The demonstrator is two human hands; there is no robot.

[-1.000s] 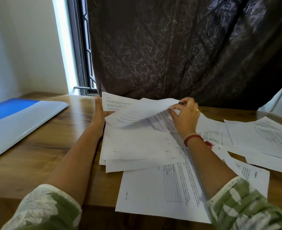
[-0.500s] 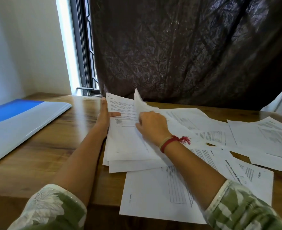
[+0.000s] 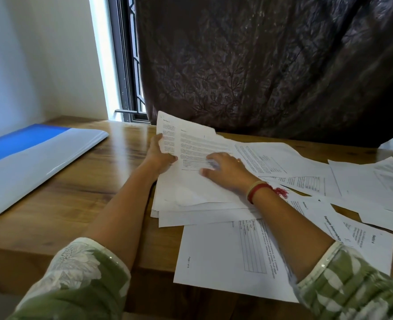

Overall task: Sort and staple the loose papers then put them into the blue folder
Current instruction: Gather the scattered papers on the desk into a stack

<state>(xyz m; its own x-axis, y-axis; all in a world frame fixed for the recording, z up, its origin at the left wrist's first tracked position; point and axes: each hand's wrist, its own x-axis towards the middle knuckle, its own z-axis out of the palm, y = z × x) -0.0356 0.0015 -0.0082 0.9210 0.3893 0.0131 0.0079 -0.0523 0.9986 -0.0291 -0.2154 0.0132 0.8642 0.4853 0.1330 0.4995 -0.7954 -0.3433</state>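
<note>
The left hand [image 3: 159, 154] gripped the far left edge of the paper stack [image 3: 190, 195], with the thumb curled over the top sheet and that end raised off the counter [image 3: 93, 195]. The right hand [image 3: 227, 172] lay flat on the top sheet, fingers straight and spread, slightly blurred. The loose sheets [image 3: 364, 181] lay overlapping to the right of the stack. One printed sheet [image 3: 214, 255] overhung the counter's near edge. The blue folder [image 3: 36, 158] lay flat at the far left, well apart from the stack. A dark curtain [image 3: 260, 65] hung behind.
</note>
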